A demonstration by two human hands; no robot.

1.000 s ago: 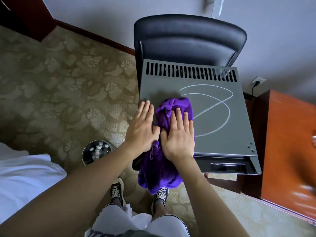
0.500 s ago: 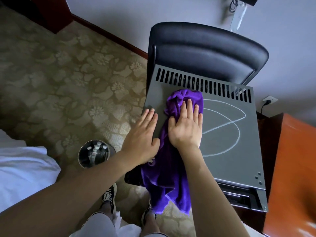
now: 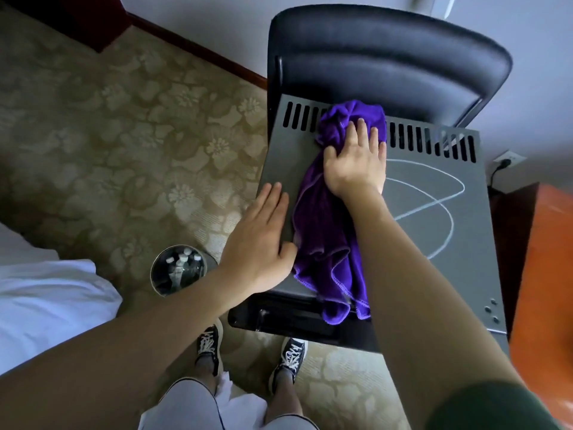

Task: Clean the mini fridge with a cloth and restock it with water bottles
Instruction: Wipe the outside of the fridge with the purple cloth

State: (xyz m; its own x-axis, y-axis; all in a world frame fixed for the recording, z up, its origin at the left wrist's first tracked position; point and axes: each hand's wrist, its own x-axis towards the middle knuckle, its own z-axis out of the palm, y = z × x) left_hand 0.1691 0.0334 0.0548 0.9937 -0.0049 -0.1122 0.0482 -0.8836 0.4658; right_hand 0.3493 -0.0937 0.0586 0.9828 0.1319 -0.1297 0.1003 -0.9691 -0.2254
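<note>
1. The mini fridge (image 3: pixel 434 274) fills the centre and right of the view, its grey top facing up, with a row of vent slots along the 12 o'clock edge
2. The right hand (image 3: pixel 356 162) lies flat on the purple cloth (image 3: pixel 328 231), fingers (image 3: pixel 359 131) straight and spread, pressing the bunched end of the cloth against the vent slots
3. The cloth trails toward 6 o'clock across the fridge top and hangs over the front edge
4. The left hand (image 3: pixel 257 240) rests flat on the fridge top at the 9 o'clock edge, fingers straight and together, thumb touching the cloth; it holds nothing
5. White chalk loops (image 3: pixel 434 209) mark the top at 3 o'clock of the cloth
6. Water bottles stand in a round bucket (image 3: pixel 178 271) on the carpet at 8 o'clock
7. A black chair (image 3: pixel 387 63) stands behind the fridge at 12 o'clock
</note>
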